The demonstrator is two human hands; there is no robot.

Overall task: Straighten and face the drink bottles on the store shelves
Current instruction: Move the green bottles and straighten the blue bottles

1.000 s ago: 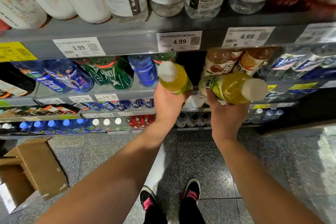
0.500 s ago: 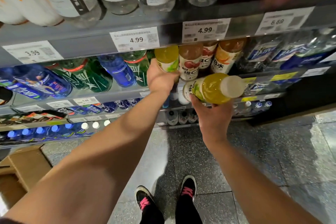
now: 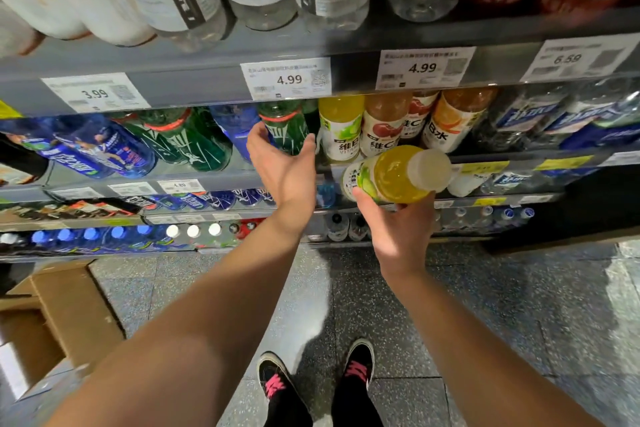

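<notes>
The right hand (image 3: 398, 229) held one yellow drink bottle (image 3: 394, 174) from below, fingers curled round its body; the bottle lay tilted on its side in front of the shelf's front edge (image 3: 512, 158), white cap pointing right, well clear of the row. The left hand (image 3: 282, 163) was spread and empty, thumb and fingers apart, just in front of a green bottle (image 3: 284, 126) and immediately left of a second yellow bottle (image 3: 341, 128) that stood upright at the shelf's front edge; whether the fingertips touched the green bottle could not be told. Half a second earlier the left hand gripped that second yellow bottle at the shelf; it had since let go and drawn back to the left, while the right hand kept its bottle in much the same attitude. Counted on that shelf: one yellow bottle standing, three orange-toned bottles (image 3: 384, 128) just to its right, at least three green bottles. Three price tags (image 3: 286, 79) were legible on the rail above. One cardboard box (image 3: 55, 319) sat on the floor at lower left.
</notes>
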